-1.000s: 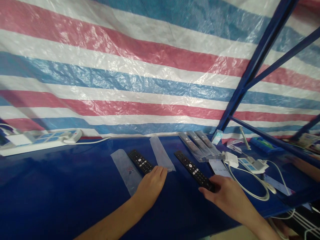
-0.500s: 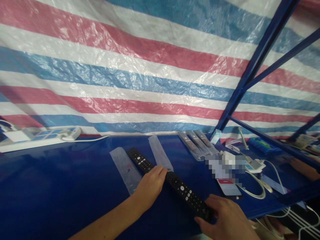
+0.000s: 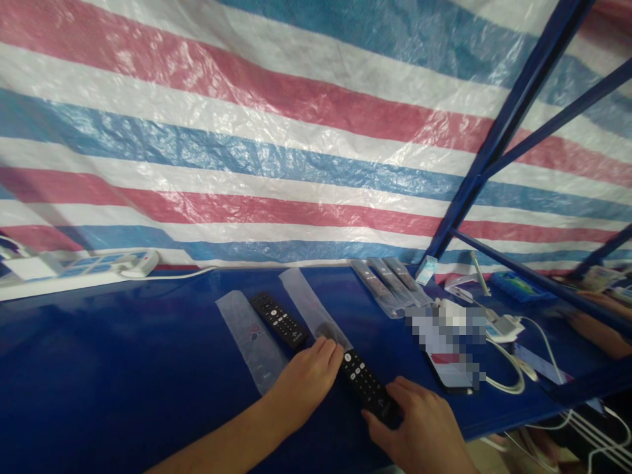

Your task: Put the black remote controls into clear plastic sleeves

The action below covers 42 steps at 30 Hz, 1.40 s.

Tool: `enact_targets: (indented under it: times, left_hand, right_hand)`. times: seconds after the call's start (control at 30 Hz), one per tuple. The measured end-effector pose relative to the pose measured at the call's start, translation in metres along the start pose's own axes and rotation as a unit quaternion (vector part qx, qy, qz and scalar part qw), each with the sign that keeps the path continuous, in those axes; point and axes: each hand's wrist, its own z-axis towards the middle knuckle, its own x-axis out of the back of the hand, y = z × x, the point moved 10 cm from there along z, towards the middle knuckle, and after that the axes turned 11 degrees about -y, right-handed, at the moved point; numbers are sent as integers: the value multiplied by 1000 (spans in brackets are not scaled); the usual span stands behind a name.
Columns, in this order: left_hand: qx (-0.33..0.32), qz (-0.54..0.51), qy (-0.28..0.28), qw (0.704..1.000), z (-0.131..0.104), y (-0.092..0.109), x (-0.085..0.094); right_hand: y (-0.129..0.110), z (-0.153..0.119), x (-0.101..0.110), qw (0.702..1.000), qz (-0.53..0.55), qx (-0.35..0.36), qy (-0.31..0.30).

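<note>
My right hand (image 3: 415, 421) grips the lower end of a black remote control (image 3: 364, 382) with white and dark buttons. The upper end of that remote lies inside a clear plastic sleeve (image 3: 309, 299). At the sleeve's mouth, my left hand (image 3: 313, 368) pinches the plastic edge with its fingers closed. Left of the sleeve, a second black remote control (image 3: 279, 319) lies bare on the blue table (image 3: 162, 368). Beside it rests a flat clear sleeve (image 3: 251, 342) with a small red mark, partly hidden by my left hand.
Several sleeved remotes (image 3: 390, 286) lie at the back. A phone (image 3: 451, 372), white cables (image 3: 513, 378) and a blue packet (image 3: 521, 286) are on the right, near a blue metal frame (image 3: 474, 184). At far left sits a power strip (image 3: 99, 266). Another person's arm (image 3: 600, 329) shows at far right.
My right hand has pushed the remote up and left, so its top end is now inside the sleeve. My left hand and the sleeve's mouth have shifted slightly right and down.
</note>
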Motion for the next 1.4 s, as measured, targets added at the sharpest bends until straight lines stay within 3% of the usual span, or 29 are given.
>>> enact_targets:
  times: [0.17, 0.37, 0.5, 0.63, 0.83, 1.03, 1.17, 1.3, 1.4]
  left_hand:
    - [-62, 1, 11, 998, -1, 21, -8]
    - [-13, -65, -14, 998, -1, 4, -14]
    - [-4, -113, -38, 993, -1, -2, -13]
    - [-4, -117, -60, 991, -2, 2, -15]
    - [-58, -80, 28, 995, -10, 26, -9]
    - [-37, -39, 2, 999, -17, 27, -12]
    - [3, -4, 25, 1000, -36, 18, -6]
    - [30, 57, 110, 992, -63, 11, 8]
    - [59, 79, 174, 980, -82, 1, 22]
  right_hand:
    - [-8, 19, -2, 999, 32, -16, -14]
    - [-4, 20, -3, 985, 132, 69, -91]
    - [2, 23, -5, 991, 105, 54, -69]
    - [-14, 42, -8, 997, 55, 36, -26]
    - [-34, 69, -4, 1000, -23, 5, -7]
    - [-13, 51, 0, 992, 48, 55, -103]
    - [-9, 46, 19, 990, 84, 76, -86]
    - [-33, 58, 22, 999, -12, 18, -47]
    - [-58, 68, 12, 996, -70, 3, -56]
